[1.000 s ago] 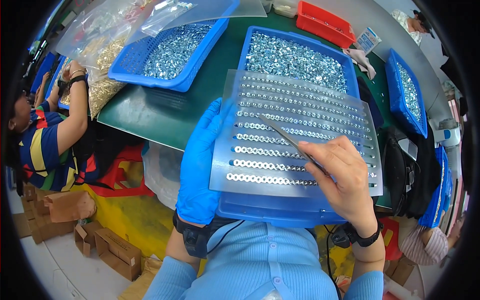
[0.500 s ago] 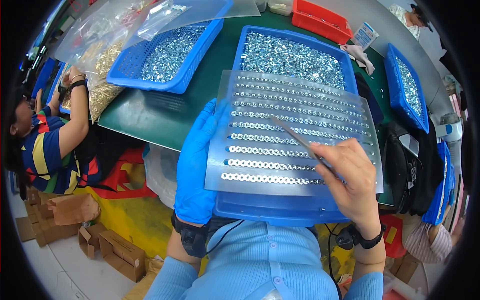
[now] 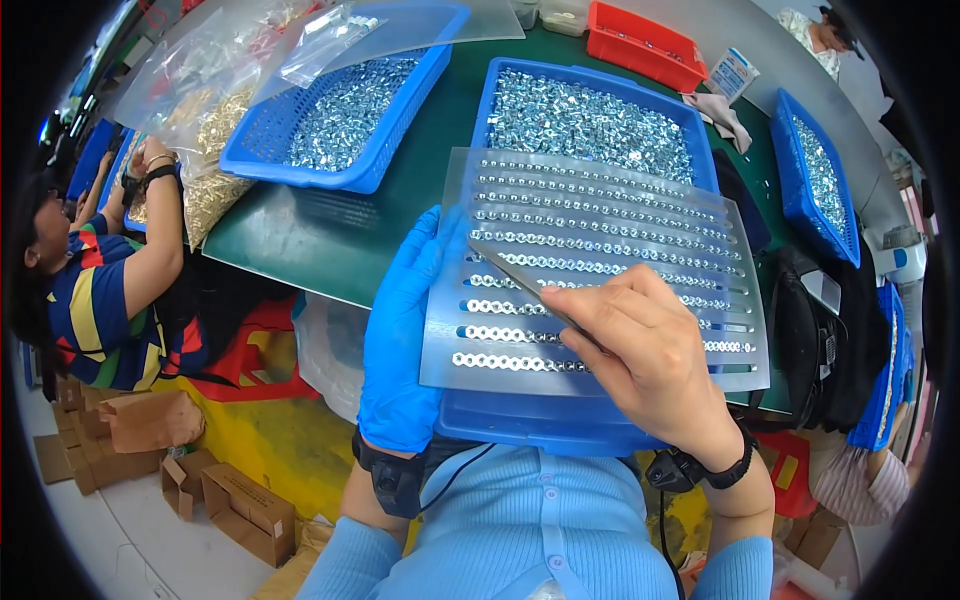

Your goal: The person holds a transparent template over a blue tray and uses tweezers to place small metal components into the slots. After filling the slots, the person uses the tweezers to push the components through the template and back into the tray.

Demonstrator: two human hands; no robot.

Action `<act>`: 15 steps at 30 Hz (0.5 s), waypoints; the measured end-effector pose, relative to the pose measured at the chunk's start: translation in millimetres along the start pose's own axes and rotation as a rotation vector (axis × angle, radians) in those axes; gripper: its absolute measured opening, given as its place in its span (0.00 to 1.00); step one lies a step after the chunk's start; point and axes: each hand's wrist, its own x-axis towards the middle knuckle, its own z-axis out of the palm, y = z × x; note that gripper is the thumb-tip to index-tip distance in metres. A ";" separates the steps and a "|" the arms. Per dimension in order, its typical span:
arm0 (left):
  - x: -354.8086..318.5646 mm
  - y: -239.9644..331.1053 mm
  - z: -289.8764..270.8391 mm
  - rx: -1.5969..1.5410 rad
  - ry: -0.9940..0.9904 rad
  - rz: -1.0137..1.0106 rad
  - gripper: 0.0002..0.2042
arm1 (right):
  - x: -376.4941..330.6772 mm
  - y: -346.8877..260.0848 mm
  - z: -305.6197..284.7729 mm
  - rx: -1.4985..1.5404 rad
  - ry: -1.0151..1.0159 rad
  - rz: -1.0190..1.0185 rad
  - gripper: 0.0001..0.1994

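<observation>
A translucent slotted plate lies tilted in front of me, its slots lined with small shiny metal nuts. My left hand, in a blue glove, holds the plate by its left edge; its fingertips are partly hidden behind the sheet. Bare, my right hand pinches metal tweezers above the plate. The tweezers' tip is at the left end of a middle row; whether it touches a nut is too small to tell. Under the plate's near edge shows a blue tray.
Beyond the plate stands a blue bin full of nuts. A blue basket of metal pieces and a clear bag of brass pieces sit left. Farther back is a red bin. A co-worker sits at the left.
My right hand has moved left across the plate, bringing the tweezers' tip from partway along a row to near its left end. My left hand keeps its hold.
</observation>
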 end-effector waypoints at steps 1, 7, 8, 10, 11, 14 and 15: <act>0.2 -0.3 -0.2 -0.006 0.000 0.003 0.24 | 0.3 0.3 0.8 0.001 0.000 0.006 0.18; -1.6 3.1 5.2 -0.056 0.001 -0.023 0.23 | -1.5 2.3 -5.1 -0.017 -0.007 0.018 0.18; -2.4 4.2 8.1 -0.061 0.007 -0.023 0.23 | -3.1 3.3 -7.3 -0.022 -0.012 0.026 0.18; -2.5 4.4 9.2 -0.067 0.013 -0.023 0.23 | -6.0 4.8 -10.7 -0.031 -0.021 0.042 0.18; -2.2 4.2 8.8 -0.075 0.016 -0.025 0.23 | -6.6 5.0 -11.7 -0.030 -0.020 0.042 0.18; -1.5 3.6 9.1 -0.089 0.021 -0.033 0.23 | -8.9 5.8 -14.2 -0.044 -0.013 0.066 0.18; -1.6 3.7 9.8 -0.084 0.026 -0.031 0.23 | -9.8 6.4 -14.8 -0.045 -0.012 0.067 0.18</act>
